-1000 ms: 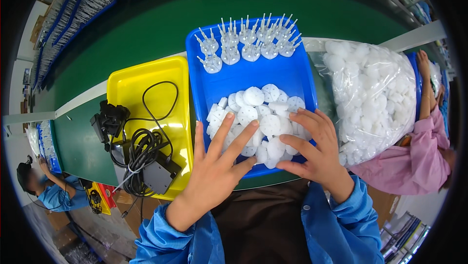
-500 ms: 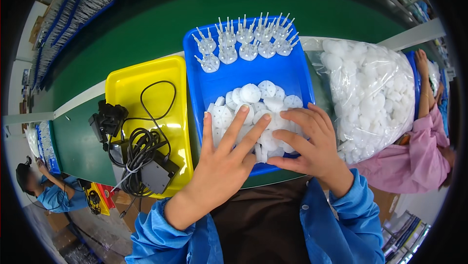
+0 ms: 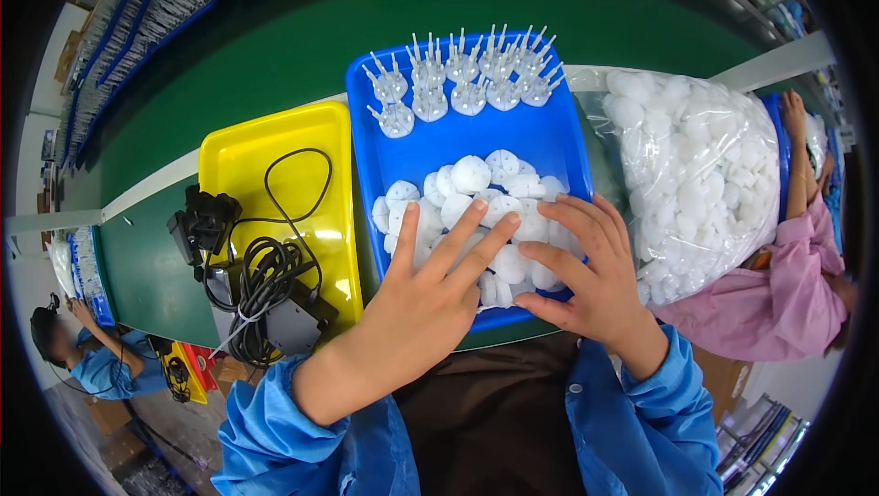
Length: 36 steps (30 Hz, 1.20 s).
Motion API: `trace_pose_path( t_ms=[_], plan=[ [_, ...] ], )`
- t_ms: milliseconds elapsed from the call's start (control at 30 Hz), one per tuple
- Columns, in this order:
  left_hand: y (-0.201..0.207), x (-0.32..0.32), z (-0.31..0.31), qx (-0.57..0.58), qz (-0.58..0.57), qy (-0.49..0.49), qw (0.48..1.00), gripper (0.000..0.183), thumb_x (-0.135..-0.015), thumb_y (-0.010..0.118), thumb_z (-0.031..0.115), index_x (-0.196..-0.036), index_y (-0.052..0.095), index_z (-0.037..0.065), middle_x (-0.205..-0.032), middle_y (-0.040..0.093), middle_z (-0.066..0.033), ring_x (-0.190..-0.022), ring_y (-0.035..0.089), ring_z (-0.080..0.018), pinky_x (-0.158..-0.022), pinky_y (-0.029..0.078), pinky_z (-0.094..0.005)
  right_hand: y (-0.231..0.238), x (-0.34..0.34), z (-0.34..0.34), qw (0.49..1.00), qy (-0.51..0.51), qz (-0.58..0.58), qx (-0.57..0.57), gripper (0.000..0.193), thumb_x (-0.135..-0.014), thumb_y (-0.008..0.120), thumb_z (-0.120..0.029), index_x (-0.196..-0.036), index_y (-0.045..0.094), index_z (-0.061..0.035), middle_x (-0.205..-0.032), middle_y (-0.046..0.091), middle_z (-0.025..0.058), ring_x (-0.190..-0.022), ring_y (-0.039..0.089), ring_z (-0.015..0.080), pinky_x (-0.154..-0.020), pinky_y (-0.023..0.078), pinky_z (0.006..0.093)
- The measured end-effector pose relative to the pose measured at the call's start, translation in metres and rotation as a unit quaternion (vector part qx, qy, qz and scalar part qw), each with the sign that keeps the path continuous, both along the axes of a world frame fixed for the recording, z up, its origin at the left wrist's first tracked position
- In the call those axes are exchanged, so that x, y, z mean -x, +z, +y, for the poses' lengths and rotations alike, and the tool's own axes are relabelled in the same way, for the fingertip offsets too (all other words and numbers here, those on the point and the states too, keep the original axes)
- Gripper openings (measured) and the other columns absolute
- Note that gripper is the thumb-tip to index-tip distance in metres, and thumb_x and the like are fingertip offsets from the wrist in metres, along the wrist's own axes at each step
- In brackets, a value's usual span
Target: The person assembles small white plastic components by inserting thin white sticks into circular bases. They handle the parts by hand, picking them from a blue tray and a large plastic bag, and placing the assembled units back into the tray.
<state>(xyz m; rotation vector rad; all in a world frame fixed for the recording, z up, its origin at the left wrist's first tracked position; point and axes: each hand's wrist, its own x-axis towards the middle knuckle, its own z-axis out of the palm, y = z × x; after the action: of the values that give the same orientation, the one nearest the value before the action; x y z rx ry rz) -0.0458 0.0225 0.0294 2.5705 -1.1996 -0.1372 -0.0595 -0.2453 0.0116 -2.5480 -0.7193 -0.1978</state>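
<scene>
Both my hands lie over a pile of round white plastic discs (image 3: 471, 174) in the near half of a blue tray (image 3: 403, 150). My left hand (image 3: 430, 281) spreads its fingers across the left and middle of the pile, palm down. At the pile's right side is my right hand (image 3: 591, 272), fingers apart and touching the discs. Neither hand grips a disc. Along the tray's far end stand several white pronged pieces (image 3: 469, 96) in two rows, their thin pins pointing up. The discs under my palms are hidden.
To the left, a yellow tray (image 3: 334, 130) holds coiled black cables (image 3: 261, 313) and dark power adapters. A clear bag of white discs (image 3: 700, 175) sits at the right. Co-workers are at both sides, one in a pink sleeve (image 3: 778, 304). Blue trays of pronged pieces (image 3: 174, 29) stand far left.
The discs have shifted and spread under my fingers, with some now further left. My left hand has moved slightly right, and my right hand slightly right and down.
</scene>
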Motion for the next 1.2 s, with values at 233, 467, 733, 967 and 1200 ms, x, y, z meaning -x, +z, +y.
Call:
trace_pose_path(
  t_ms=[233,467,733,967,1200],
  plan=[
    [0.01,-0.001,0.004,-0.001,0.067,-0.012,0.998,0.021,-0.08,0.088,0.023,-0.079,0.075,0.006,-0.181,0.038,-0.0121,-0.169,0.03,-0.039,-0.125,0.026,-0.0803,-0.008,-0.001,0.001,1.0,0.0,0.007,-0.02,0.052,-0.081,0.092,-0.047,-0.124,0.079,-0.0213,-0.154,0.063,0.0088,-0.141,0.062,0.0356,-0.122,0.041,0.0606],
    [0.012,0.018,0.0,-0.029,0.062,0.028,0.997,0.029,-0.077,0.092,0.031,-0.086,0.075,0.01,-0.179,0.042,-0.0103,-0.169,0.03,-0.0408,-0.126,0.023,-0.0814,-0.013,0.0,0.004,1.0,-0.008,0.003,-0.022,0.051,-0.082,0.092,-0.049,-0.124,0.079,-0.0222,-0.154,0.063,0.008,-0.14,0.063,0.0345,-0.123,0.039,0.0599],
    [0.007,0.043,0.004,0.011,0.018,0.104,0.994,0.026,-0.076,0.093,0.03,-0.088,0.075,0.016,-0.156,0.06,-0.005,-0.161,0.041,-0.04,-0.126,0.023,-0.0794,-0.015,0.002,0.005,0.999,-0.018,0.006,-0.033,0.051,-0.083,0.092,-0.05,-0.124,0.079,-0.0229,-0.155,0.062,0.0076,-0.139,0.063,0.0347,-0.123,0.04,0.0594],
    [0.005,0.045,0.005,0.035,0.004,0.1,0.994,0.01,-0.084,0.079,0.025,-0.091,0.075,0.019,-0.119,0.065,-0.0005,-0.13,0.058,-0.0249,-0.112,0.042,-0.0571,-0.008,0.006,0.002,0.999,-0.002,-0.014,-0.049,0.047,-0.084,0.092,-0.044,-0.125,0.079,-0.0249,-0.154,0.064,0.007,-0.14,0.063,0.0332,-0.124,0.04,0.0595],
    [-0.007,0.042,0.013,0.047,-0.023,0.054,0.997,0.023,-0.08,0.089,0.03,-0.096,0.078,0.017,-0.109,0.066,0.0041,-0.109,0.062,-0.0204,-0.091,0.043,-0.0409,0.004,0.045,0.027,0.994,0.08,-0.049,0.053,0.015,-0.091,0.084,-0.037,-0.102,0.08,-0.0273,-0.16,0.064,-0.0033,-0.153,0.055,0.0306,-0.128,0.036,0.063]
  ],
)
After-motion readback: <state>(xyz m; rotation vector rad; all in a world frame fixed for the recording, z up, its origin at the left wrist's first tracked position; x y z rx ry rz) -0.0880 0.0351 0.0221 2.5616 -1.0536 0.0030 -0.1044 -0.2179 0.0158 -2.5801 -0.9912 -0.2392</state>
